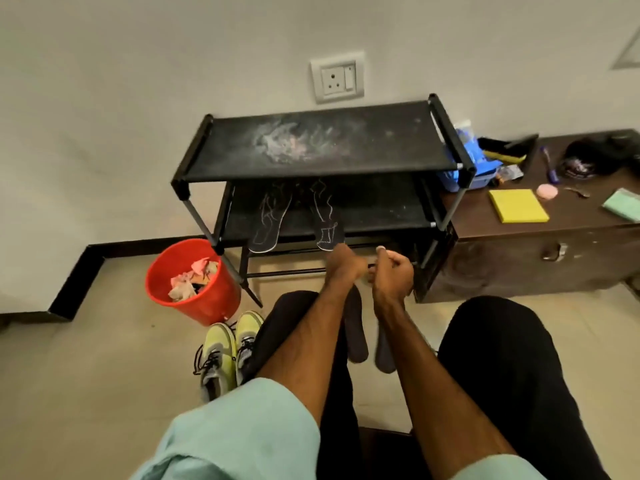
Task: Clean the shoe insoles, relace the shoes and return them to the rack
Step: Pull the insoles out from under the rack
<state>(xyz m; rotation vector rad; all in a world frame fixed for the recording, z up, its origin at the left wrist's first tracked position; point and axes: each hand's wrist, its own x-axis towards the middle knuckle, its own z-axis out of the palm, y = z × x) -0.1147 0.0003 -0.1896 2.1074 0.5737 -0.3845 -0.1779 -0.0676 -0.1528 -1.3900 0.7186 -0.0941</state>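
Black rack (325,147): we see two marked insoles (266,220) on lower shelf, two dark insoles (358,344) on floor, lime shoes (218,355) by left knee; left hand (346,268), right hand (394,271) curled together (contents unclear).

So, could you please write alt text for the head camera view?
A seated person holds the left hand and right hand close together before a black shoe rack with two insoles on its lower shelf. On the floor are two more insoles, yellow-green sneakers and a red bucket.
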